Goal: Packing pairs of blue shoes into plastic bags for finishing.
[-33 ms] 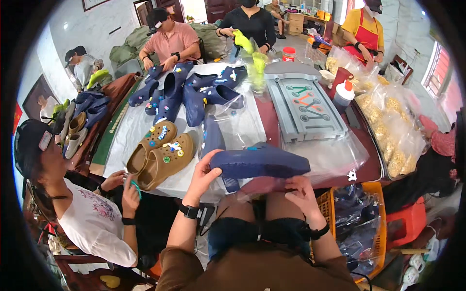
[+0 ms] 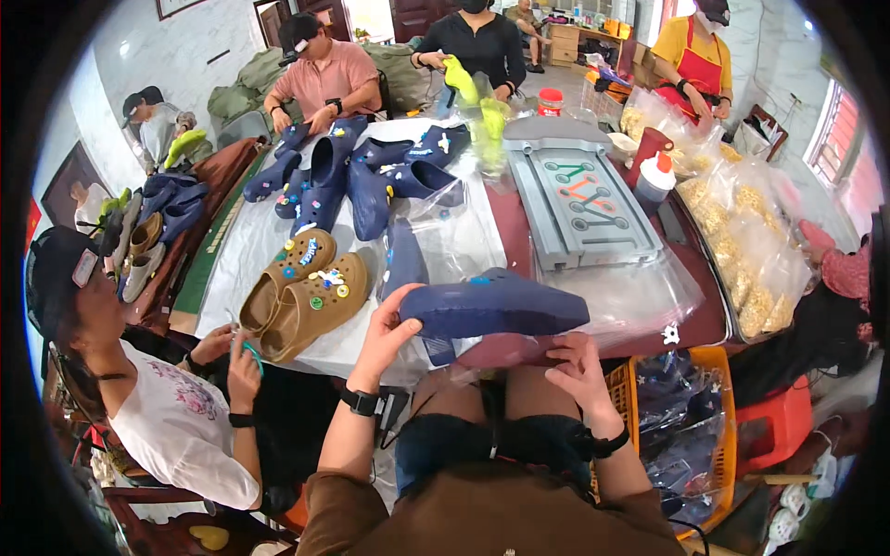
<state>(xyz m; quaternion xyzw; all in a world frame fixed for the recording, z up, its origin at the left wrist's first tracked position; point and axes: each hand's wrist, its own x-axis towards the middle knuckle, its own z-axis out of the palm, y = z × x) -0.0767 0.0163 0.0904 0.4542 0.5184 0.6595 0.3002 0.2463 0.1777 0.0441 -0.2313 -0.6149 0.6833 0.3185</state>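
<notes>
My left hand (image 2: 385, 338) grips one end of a navy blue clog (image 2: 501, 309), thumb on the near side. The clog lies on its side in the air over the table's front edge, its sole toward me. My right hand (image 2: 579, 371) is just below the clog's other end, fingers apart and slightly bent; whether they touch the clog or clear film under it is hard to see. Another navy clog (image 2: 403, 259) lies behind, partly hidden. To the left stand two brown clogs (image 2: 320, 301) with colourful charms.
Several navy clogs (image 2: 371, 190) fill the table's far left. A grey plastic board (image 2: 584, 204) and clear bags (image 2: 640, 301) lie at right, near a bottle (image 2: 655, 181). An orange basket (image 2: 728, 417) stands at my right. A co-worker's hand (image 2: 243, 371) holds scissors at left.
</notes>
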